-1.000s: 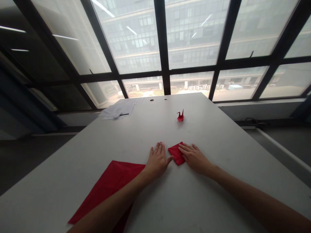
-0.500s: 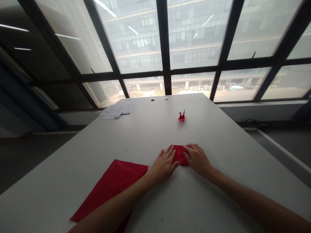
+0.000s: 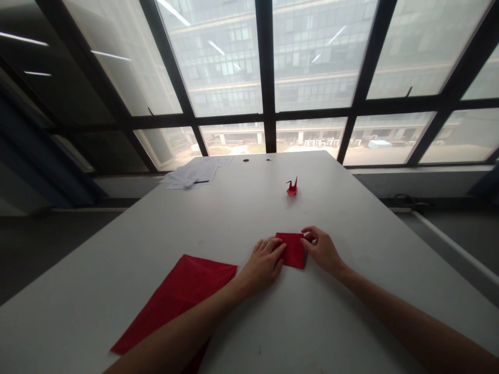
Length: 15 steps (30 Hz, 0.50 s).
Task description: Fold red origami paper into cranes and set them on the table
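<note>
A small folded square of red paper lies on the white table in front of me. My left hand rests over its left side, fingers laid on the paper and pressing it down. At the opposite edge, my right hand pinches the upper right side between thumb and index finger. Beneath and beside my left forearm is a larger red sheet, creased and partly hidden by the arm. Farther back stands a red origami crane.
The white table stretches to the windows. White papers with a dark pen on top lie at its far left. Cable holes sit near the back edge, and a blue curtain hangs at left.
My right hand has drawn back from lying on the folded paper to a pinch at its right edge. The left fingers have drawn together, and more of the paper's face shows.
</note>
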Motion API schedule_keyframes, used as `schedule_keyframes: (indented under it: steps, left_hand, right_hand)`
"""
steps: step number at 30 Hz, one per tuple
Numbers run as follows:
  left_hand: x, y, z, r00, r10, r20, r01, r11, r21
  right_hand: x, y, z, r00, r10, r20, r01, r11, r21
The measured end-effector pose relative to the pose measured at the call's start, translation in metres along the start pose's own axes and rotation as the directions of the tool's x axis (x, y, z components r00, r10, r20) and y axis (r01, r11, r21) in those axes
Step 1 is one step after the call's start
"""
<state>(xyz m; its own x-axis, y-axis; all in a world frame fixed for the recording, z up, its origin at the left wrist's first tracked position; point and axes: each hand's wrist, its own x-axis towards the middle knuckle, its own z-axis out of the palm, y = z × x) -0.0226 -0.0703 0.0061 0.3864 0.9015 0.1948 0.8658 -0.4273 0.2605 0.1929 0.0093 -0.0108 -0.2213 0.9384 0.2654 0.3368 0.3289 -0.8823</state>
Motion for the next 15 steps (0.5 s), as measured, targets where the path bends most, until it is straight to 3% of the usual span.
schedule_keyframes:
  steps: [7,12,15]
  left_hand:
    - [0.0003,-0.0001,0.0015,1.000,0.011,-0.022,-0.012,1.000,-0.022]
    - [0.0004,-0.0003,0.0030,1.000,0.009,-0.004,-0.009,1.000,-0.014]
    - [0.0005,-0.0003,0.0036,1.000,0.003,-0.001,-0.003,1.000,-0.012]
  right_hand:
    - [0.0026,-0.0065,-0.0036,0.998,0.050,0.023,-0.053,0.991,0.124]
    - [0.0052,-0.0018,0.0001,0.998,0.024,0.059,-0.024,1.000,0.007]
    - [0.0019,-0.0050,0.0015,0.990,-0.040,0.133,0.063,0.983,-0.172]
